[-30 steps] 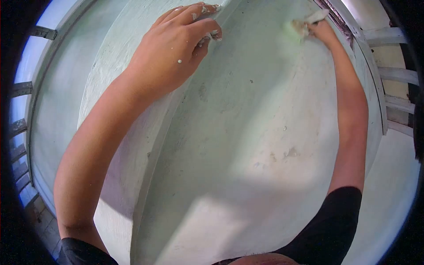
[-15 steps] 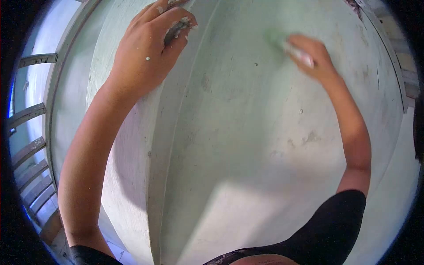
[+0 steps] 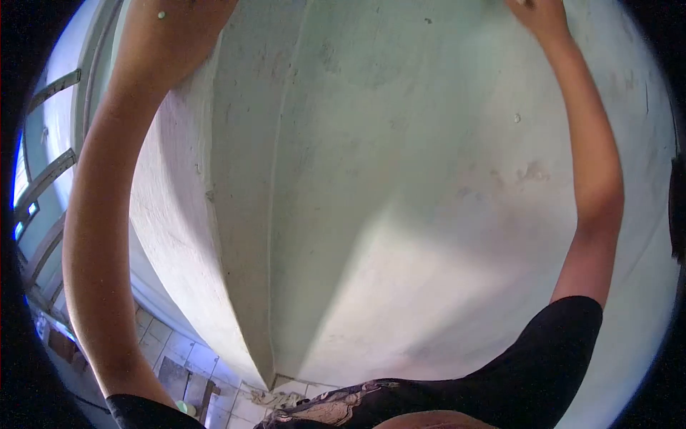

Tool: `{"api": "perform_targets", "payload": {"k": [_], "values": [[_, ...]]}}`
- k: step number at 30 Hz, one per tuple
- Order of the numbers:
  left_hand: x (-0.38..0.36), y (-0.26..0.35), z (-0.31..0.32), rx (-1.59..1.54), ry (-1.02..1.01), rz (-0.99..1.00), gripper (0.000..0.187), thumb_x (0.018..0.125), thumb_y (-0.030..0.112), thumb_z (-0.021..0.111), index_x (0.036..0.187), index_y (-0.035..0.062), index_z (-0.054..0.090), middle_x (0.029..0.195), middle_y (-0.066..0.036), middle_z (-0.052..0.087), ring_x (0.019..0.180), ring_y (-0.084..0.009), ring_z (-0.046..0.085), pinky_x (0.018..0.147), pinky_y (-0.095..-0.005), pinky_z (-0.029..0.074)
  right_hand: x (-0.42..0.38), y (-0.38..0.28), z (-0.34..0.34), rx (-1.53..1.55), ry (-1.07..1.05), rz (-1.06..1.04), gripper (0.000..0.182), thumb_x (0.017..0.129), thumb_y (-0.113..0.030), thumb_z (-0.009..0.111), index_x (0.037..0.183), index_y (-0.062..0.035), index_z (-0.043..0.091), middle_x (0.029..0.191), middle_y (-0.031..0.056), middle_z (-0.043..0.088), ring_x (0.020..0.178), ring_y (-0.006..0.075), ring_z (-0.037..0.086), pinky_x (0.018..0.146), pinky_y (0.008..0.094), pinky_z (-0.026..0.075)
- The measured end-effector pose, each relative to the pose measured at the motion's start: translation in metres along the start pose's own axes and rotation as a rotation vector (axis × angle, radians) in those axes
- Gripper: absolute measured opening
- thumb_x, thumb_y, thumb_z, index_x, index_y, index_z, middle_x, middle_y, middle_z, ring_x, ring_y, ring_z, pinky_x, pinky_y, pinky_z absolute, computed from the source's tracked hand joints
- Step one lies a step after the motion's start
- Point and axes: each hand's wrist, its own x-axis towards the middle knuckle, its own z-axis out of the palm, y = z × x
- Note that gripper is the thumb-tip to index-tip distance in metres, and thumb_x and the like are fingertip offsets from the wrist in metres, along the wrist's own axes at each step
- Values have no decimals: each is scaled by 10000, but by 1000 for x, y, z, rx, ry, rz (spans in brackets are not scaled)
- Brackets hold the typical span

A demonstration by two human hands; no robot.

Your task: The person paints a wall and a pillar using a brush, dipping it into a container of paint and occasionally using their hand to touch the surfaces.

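Observation:
At the top left, the back of my left hand (image 3: 175,36) lies against the corner of a pale wall column (image 3: 187,179); its fingers are cut off by the frame edge. A small pale speck sits on its skin. My right hand (image 3: 542,16) is raised in front of the pale green wall (image 3: 400,129) at the top edge. Only its lower part shows, so whatever it holds cannot be made out. The wall has brown stains and small chips between my arms.
Wooden slats (image 3: 53,171) in a frame stand at the far left. A tiled floor (image 3: 204,357) shows at the lower left, with a crumpled cloth (image 3: 275,398) at the column's foot and a small round container (image 3: 186,408) near my left arm.
The view has tilted down, showing more floor. Both hands now sit higher in the frame and are partly cut off. The pale object in my right hand is out of sight.

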Motion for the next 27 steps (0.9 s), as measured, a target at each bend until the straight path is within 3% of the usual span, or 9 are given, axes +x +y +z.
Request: {"api": "perform_targets", "payload": {"k": [2,6,7,10,12,15,17,19,27], "values": [[-2,1,-8,-119,-71,90,153,796,-4,506,935,-10,569,1196,-214,512,1216,-331,418,1034,-417,311,-59,-29,3,-63,-5,-220,400,712,-90,639,1109,-63,607,1121,123,614,1028,292,588,922,342,451],[-4,-3,10,50,48,62,160,793,-16,500,937,-7,570,1183,-216,512,1209,-333,422,1028,-422,317,-158,-157,-41,164,-351,-315,278,685,-127,631,963,-116,630,943,95,620,857,257,626,708,357,527],[-3,-1,11,19,50,28,163,789,-23,504,936,-4,571,1190,-220,508,1210,-341,421,1027,-425,321,-174,-177,-48,279,-280,-371,195,701,-139,626,895,-120,627,907,87,619,818,246,632,673,338,535],[-2,7,-1,-73,74,33,170,782,-35,514,936,1,575,1205,-226,498,1212,-353,420,1023,-431,330,-175,-195,-67,625,-530,-225,194,712,-115,667,898,-103,615,815,82,620,771,246,638,673,345,538],[-4,0,2,-144,81,71,173,778,-40,521,935,4,579,1213,-228,493,1213,-358,420,1020,-433,335,-162,-183,-59,914,-928,49,204,743,-113,678,933,-76,615,801,104,626,763,271,637,698,349,525],[2,-19,8,-253,35,42,177,779,-27,546,943,18,595,1254,-232,470,1217,-368,415,1022,-442,333,-110,-138,-41,832,-896,411,250,756,-145,694,970,-39,621,889,88,661,818,197,629,732,344,500],[1,-19,6,-251,57,29,177,803,22,550,970,51,603,1269,-174,486,1189,-345,448,996,-403,357,-68,-88,-22,830,-685,459,242,770,-154,675,977,-38,629,911,71,662,837,162,614,721,328,501],[0,-23,11,-272,67,51,174,814,56,560,979,87,606,1279,-122,500,1172,-327,471,983,-374,374,-5,-36,-22,722,-724,528,312,793,-164,669,1047,-10,576,956,57,628,884,155,601,776,310,493],[1,-28,14,-232,160,94,135,777,88,606,909,108,625,1226,-96,526,1153,-303,465,976,-402,361,174,126,-35,83,-204,461,406,790,-319,642,1047,-4,624,985,140,653,898,250,635,775,349,501]]}}
